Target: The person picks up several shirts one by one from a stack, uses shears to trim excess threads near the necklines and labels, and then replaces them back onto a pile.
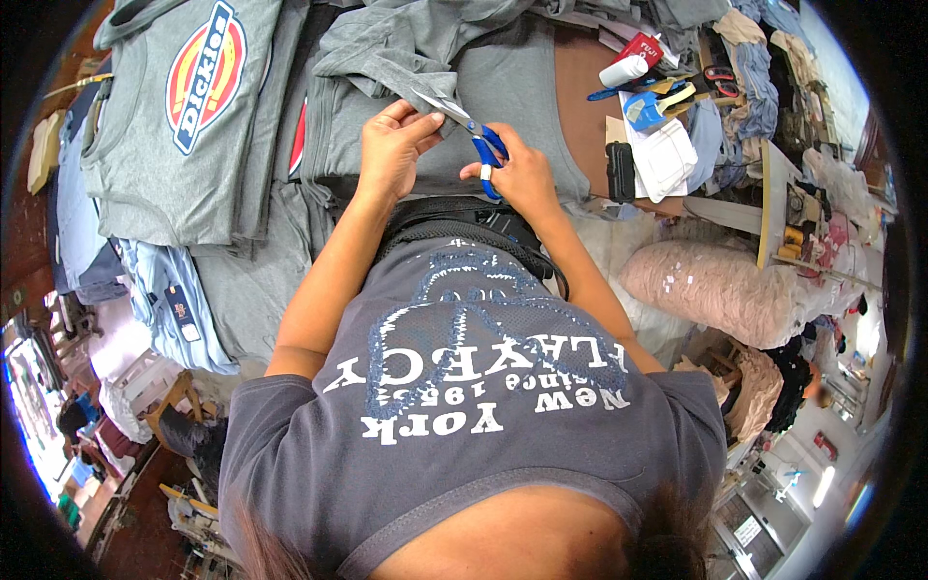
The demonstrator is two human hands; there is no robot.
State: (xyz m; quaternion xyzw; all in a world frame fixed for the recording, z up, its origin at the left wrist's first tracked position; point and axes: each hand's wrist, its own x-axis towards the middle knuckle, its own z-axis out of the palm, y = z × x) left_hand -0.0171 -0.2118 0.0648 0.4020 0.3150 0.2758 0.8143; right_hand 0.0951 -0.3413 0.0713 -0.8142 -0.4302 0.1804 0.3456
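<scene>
R hand [523,176] grips blue-hndl scissors [474,128]; L hand [391,155], just L of 'em, fingers narrow, cloth [387,53] pinched? Can't tell.

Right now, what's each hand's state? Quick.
Left hand: closed, apparently pinching the grey cloth near the blade tips.
Right hand: closed on the blue-handled scissors, fingers at the handle loops.

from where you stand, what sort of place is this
Probably a garment workshop: there are piled gray shirts, light blue garments and blue-handled scissors in the right hand.
</scene>
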